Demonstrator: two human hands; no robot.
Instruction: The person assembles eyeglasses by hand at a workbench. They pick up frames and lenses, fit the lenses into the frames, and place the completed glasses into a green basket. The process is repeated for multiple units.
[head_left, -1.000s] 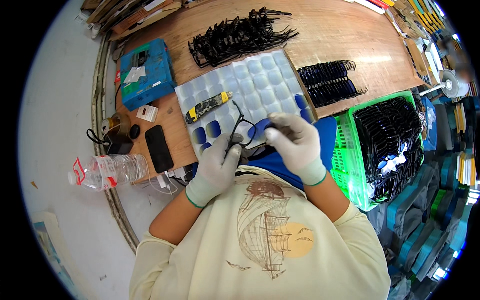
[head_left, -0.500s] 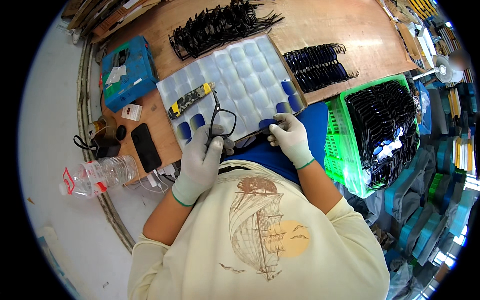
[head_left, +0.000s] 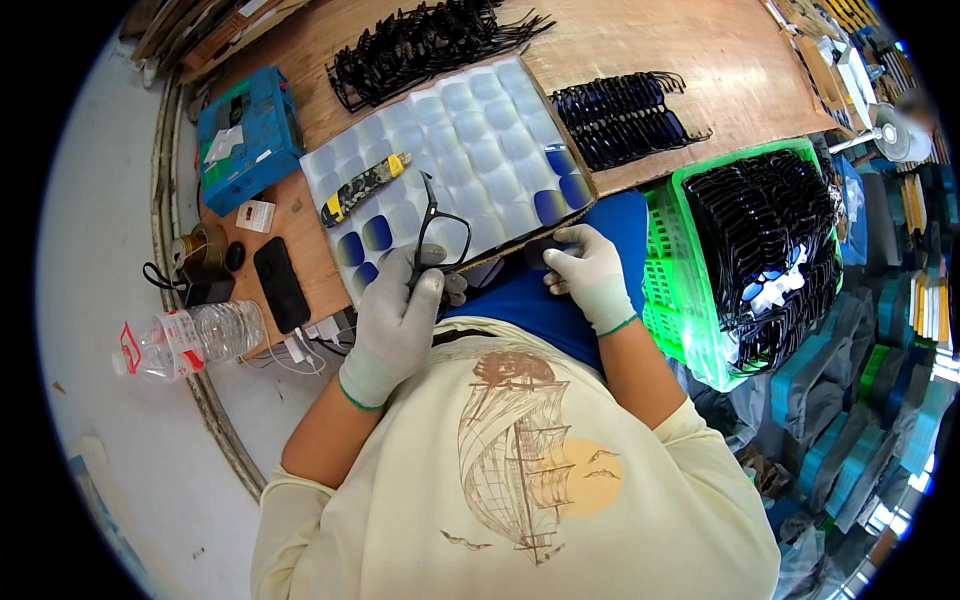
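My left hand [head_left: 393,318], in a pale glove, grips a black eyeglass frame [head_left: 432,208] above the near edge of a lens tray [head_left: 480,140]. One rim and an upward-pointing temple show; the fingers hide the rest. In its matching glove, my right hand [head_left: 592,272] pinches a dark lens [head_left: 538,252] just off the tray's near right edge. Blue-tinted lenses [head_left: 377,233] lie in the tray's near left cells, and more tinted lenses [head_left: 575,190] sit at its right. Across the tray rests a camouflage-patterned tool [head_left: 365,189] with yellow ends.
Black frames are heaped [head_left: 425,50] behind the tray, with a neat row [head_left: 625,120] to its right. A green basket [head_left: 660,270] of frames stands right. At left are a blue box [head_left: 250,145], a phone [head_left: 282,285] and a plastic bottle [head_left: 190,340].
The view has shifted slightly, so the tray and table sit a little further left and up. The lens in my right hand has turned and looks darker; both hands keep their hold.
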